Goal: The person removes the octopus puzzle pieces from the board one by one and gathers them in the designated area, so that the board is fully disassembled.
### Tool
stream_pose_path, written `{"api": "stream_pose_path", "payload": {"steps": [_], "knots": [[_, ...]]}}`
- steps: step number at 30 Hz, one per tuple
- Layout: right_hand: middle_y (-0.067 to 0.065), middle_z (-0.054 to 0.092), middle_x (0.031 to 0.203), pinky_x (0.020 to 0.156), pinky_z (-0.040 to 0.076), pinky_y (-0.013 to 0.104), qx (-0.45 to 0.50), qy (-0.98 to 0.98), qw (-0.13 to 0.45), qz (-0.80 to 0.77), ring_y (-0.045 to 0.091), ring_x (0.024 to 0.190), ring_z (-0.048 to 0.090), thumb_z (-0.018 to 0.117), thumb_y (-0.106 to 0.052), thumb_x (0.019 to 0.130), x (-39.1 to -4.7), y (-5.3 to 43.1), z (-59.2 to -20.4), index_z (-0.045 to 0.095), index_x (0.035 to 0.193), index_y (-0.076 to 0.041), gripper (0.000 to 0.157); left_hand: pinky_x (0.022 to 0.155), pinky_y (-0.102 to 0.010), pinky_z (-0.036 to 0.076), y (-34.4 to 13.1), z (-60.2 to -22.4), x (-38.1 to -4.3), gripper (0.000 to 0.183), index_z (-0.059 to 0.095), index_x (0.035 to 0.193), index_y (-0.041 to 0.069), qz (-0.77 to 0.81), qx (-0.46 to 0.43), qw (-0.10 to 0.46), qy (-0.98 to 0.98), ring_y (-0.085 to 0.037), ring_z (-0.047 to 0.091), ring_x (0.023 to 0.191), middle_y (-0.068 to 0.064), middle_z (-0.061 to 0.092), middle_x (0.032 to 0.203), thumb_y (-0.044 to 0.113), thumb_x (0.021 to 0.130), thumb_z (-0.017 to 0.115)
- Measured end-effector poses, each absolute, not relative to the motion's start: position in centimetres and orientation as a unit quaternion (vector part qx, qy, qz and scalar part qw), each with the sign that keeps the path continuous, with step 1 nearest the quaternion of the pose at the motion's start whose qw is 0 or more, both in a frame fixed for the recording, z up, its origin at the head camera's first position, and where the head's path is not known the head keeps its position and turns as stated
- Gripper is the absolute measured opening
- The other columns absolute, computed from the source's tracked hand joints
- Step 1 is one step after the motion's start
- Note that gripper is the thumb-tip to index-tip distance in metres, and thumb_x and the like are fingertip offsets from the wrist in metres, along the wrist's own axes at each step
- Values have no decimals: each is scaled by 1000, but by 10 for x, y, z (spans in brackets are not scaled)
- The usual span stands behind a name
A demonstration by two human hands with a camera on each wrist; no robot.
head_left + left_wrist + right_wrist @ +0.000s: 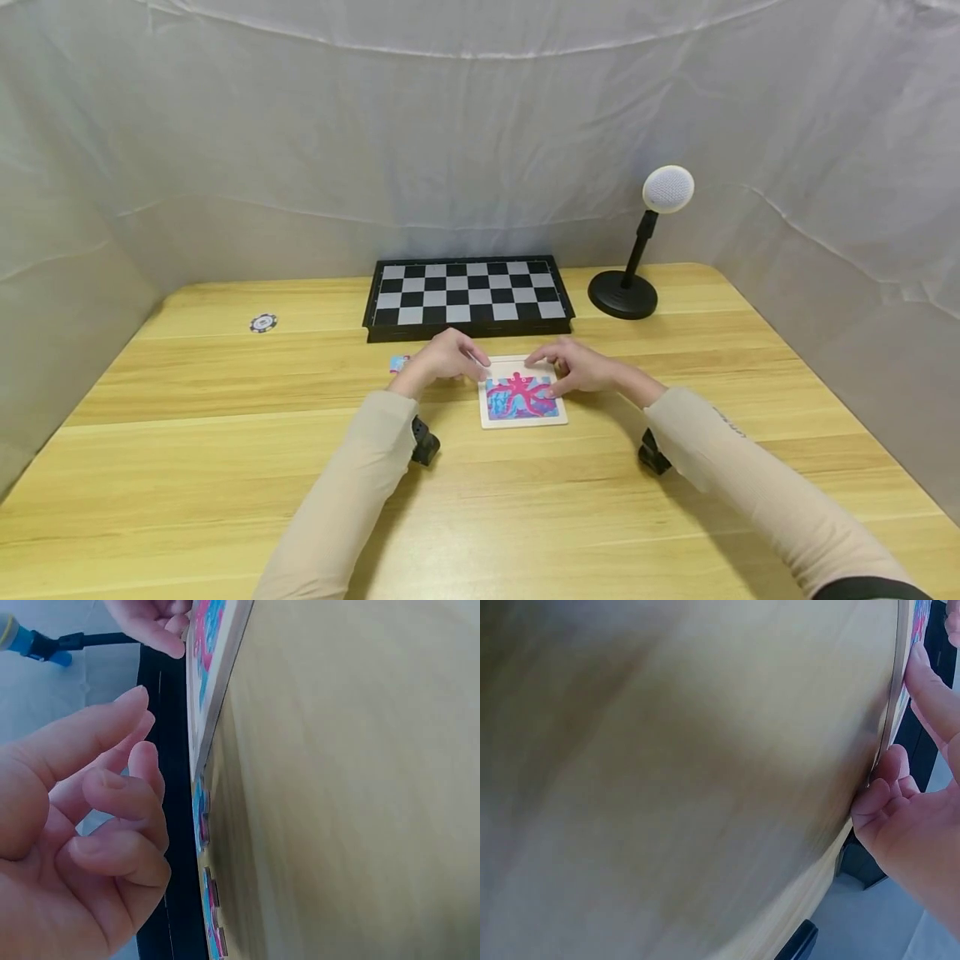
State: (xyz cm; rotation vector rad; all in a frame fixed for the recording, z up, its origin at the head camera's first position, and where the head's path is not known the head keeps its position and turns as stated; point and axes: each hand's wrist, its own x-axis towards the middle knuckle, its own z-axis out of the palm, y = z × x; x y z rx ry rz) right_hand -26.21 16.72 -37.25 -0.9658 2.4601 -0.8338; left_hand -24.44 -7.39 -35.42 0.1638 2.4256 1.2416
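Observation:
A jigsaw puzzle in a pale tray [522, 422] lies on the table, its assembled pieces showing a pink octopus [517, 398] on blue. The tray's upper strip is bare. My left hand [450, 357] hovers at the tray's upper left, fingers loosely bent with nothing between them; the left wrist view shows its thumb and fingertips apart. At the tray's right edge is my right hand [581, 367], thumb on the puzzle face and curled fingers [892, 761] against the side. Loose puzzle pieces [398, 363] lie left of the tray, partly hidden behind my left hand.
Behind the tray lies a black-and-white checkerboard [468, 293] in a black frame. A round white-headed stand [628, 293] on a black base stands at the back right. One poker chip [263, 322] lies far left. Pale cloth [465, 125] hangs around the table.

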Motion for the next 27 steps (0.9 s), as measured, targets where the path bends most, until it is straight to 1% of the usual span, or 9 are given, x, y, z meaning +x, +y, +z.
{"api": "stream_pose_path", "payload": {"steps": [5,12,22,27], "knots": [[9,45,99,68,33,30,-351,869,184,-297,24,83,37,69,-8,77,-262,167,-372,56,118,-5,43,45,-20,33,-72,-355,-244,15,68,85,4,430,81,224,871,-11,38,47,-2,63,81,1,71,71],[8,44,98,67,34,30,-350,864,201,-301,23,82,37,67,-7,79,-262,167,-372,55,120,-6,43,47,-20,34,-68,-355,-242,14,67,83,5,388,81,236,887,-12,38,50,-2,55,75,3,70,74],[9,44,92,65,35,28,-349,864,207,-299,22,77,38,67,-4,78,-262,165,-370,55,120,-4,44,46,-21,34,-62,-355,-242,17,63,82,6,350,76,232,904,-12,37,49,-4,52,81,4,70,74],[8,45,88,62,36,27,-355,862,210,-293,20,71,40,66,-2,79,-261,163,-367,55,120,-3,43,45,-21,32,-60,-356,-242,17,61,80,5,348,76,232,905,-11,36,47,-3,50,75,3,70,74]]}}
